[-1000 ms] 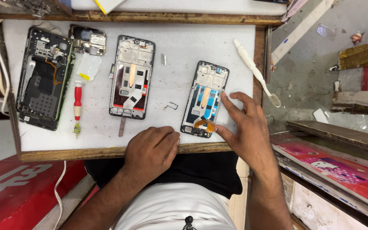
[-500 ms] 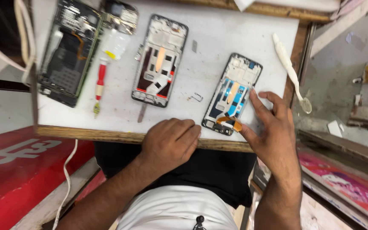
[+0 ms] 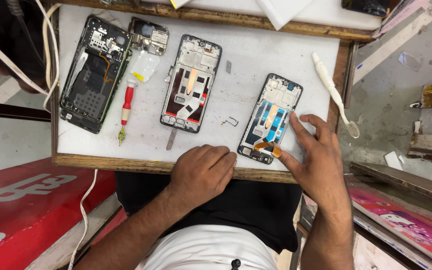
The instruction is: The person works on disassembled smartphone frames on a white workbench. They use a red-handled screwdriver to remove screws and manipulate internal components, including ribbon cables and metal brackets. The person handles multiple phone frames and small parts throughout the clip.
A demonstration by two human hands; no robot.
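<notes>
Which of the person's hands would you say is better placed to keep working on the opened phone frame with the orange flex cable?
Probably the right hand: its fingers already touch that phone frame; the left hand rests curled on the table edge.

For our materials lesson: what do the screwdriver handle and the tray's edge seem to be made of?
Screwdriver: handle looks like glossy red and white plastic, smooth and evenly coloured; its tip looks metal. Tray edge: seemingly bare, worn wood, brown with visible grain and a matt, scuffed surface.
</notes>
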